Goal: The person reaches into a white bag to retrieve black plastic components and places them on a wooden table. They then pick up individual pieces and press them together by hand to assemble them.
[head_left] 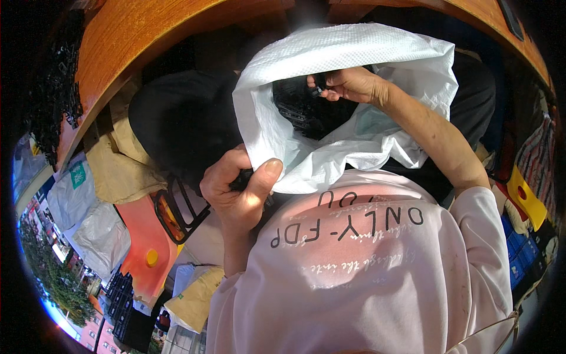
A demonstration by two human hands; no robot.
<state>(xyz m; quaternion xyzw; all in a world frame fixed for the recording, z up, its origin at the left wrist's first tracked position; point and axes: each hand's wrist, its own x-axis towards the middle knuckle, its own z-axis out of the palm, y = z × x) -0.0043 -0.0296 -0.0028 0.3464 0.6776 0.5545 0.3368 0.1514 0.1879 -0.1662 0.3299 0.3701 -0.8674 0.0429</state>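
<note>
A white woven sack (348, 50) stands in front of me with its mouth wide. Thumb and fingers of my left hand (239, 183) pinch its near left rim, and something black shows partly inside that hand. My right hand (351, 85) reaches into the sack's mouth from the right. Its fingers are closed on a small black part (319, 84), whose exact kind I cannot make out. Many black parts (300, 112) lie in a dark heap within the sack, and shadow hides their shapes.
A brown wooden tabletop (127, 35) curves along the far side. At its left hangs or lies a pile of black parts (62, 88). White sacks (103, 239), brown paper (121, 174) and a red plastic piece (147, 248) are to my left. A yellow piece (529, 197) is at right.
</note>
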